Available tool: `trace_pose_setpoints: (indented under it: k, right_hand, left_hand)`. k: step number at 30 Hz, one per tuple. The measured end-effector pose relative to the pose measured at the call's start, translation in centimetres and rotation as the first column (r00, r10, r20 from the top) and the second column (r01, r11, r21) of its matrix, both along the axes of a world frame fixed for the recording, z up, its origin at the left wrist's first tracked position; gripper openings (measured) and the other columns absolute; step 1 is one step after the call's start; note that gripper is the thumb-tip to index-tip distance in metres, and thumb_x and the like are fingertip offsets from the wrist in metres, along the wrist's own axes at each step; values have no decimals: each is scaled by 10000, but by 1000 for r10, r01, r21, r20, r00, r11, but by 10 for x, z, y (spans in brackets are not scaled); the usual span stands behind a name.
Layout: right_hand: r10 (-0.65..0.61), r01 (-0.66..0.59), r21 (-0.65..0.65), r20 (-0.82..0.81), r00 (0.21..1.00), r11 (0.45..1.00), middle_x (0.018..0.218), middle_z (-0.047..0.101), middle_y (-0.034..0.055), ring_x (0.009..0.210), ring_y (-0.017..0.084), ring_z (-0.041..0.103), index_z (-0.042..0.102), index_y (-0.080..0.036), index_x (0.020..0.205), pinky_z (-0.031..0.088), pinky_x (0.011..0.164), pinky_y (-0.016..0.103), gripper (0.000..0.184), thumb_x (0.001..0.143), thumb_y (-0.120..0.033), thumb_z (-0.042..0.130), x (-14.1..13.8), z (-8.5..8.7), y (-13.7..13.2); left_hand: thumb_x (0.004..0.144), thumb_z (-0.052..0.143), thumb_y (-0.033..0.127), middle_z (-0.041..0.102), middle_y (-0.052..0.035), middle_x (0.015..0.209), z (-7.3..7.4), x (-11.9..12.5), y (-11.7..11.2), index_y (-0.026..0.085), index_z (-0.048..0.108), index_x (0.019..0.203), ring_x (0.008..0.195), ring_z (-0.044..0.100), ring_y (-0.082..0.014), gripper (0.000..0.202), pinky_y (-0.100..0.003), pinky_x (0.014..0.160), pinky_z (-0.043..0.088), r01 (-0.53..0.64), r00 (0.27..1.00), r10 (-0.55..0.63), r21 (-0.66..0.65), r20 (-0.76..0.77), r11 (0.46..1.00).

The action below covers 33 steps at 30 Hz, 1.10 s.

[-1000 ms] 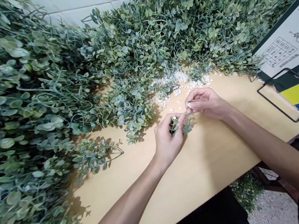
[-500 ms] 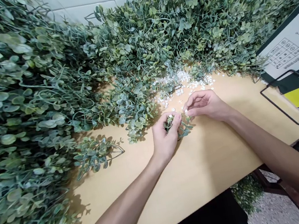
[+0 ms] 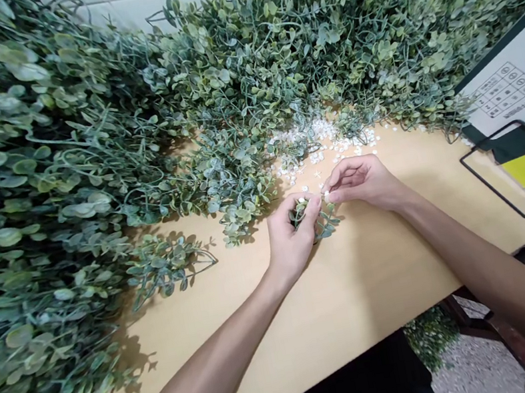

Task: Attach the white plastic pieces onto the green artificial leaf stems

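Note:
My left hand (image 3: 292,240) is closed around a small sprig of artificial green leaves (image 3: 319,226) just above the wooden table (image 3: 342,304). My right hand (image 3: 360,182) pinches a tiny white piece (image 3: 327,195) at its fingertips, right beside the sprig's top end. The two hands almost touch. Just beyond them a scatter of small white pieces (image 3: 329,141) lies on the table.
Heaps of artificial leafy branches (image 3: 48,193) cover the left and back of the table. One loose sprig (image 3: 166,267) lies apart at the left. A printed sign in a black wire stand (image 3: 522,130) stands at the right edge. Floor and more foliage show below the table.
Both hands have crept slightly away from me toward the white pieces, staying together; the right fingertips with the white piece have closed in on the sprig's end.

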State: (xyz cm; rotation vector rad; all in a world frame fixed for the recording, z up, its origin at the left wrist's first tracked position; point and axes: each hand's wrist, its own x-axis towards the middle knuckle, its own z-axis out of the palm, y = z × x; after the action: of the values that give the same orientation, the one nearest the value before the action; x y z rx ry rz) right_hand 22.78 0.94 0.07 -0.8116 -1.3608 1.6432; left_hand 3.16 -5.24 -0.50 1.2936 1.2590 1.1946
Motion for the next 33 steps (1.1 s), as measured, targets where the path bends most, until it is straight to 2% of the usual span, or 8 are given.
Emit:
trace_pose_setpoints:
  k: [10,16,33]
  right_hand:
    - [-32,32,31,28,999,999,872,816,29,793,147,765,783,-187,833,653,777,268,319,600,-210,999,1,3,-2]
    - [-38,36,43,46,998,998,874,815,37,799,163,768,780,-182,828,661,781,291,337,587,-239,1007,1,3,-2]
    - [-33,31,76,25,999,997,885,826,43,811,169,785,794,-189,832,668,798,290,311,602,-214,1002,2,1,-1]
  left_hand:
    - [903,719,545,672,-32,782,-4,-1,1,177,728,929,652,551,-151,370,-286,602,476,3,1000,-3,22,-16,1000]
    - [902,717,553,704,-43,810,-2,-1,1,178,707,875,670,585,-155,376,-279,612,491,6,1000,-5,24,-18,1000]
    - [896,723,558,698,-33,804,2,0,0,175,712,894,622,579,-141,383,-277,588,501,-8,999,9,10,-31,1000]
